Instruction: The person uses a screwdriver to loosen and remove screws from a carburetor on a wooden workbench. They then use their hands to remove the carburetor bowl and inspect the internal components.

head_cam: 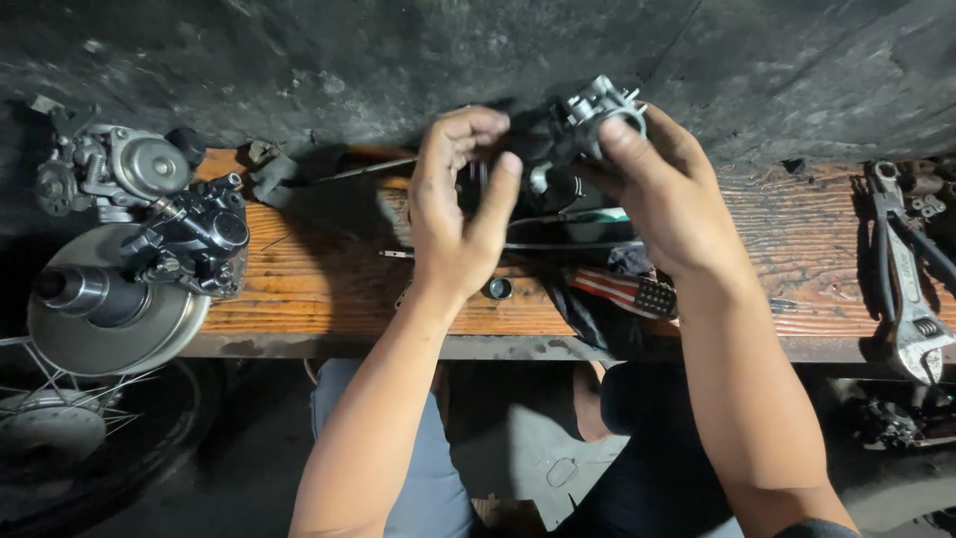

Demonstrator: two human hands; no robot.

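Note:
My right hand [665,199] grips a small silver and black carburetor [588,125], lifted above the wooden bench [319,289]. The thumb presses on its round throat. My left hand [456,204] is raised beside it, fingers curled and pinching a dark part at the carburetor's left side; what sits between the fingers is hidden. Under the hands lie a dark cloth with a striped patch [622,291], a thin rod [563,245] and a small black ring [499,289].
At the bench's left end sit another black carburetor [199,239], a grey engine part [119,169] and a metal pulley disc [105,309]. Pliers and an adjustable wrench [911,289] lie at the right end. A spoked wheel [55,418] stands lower left.

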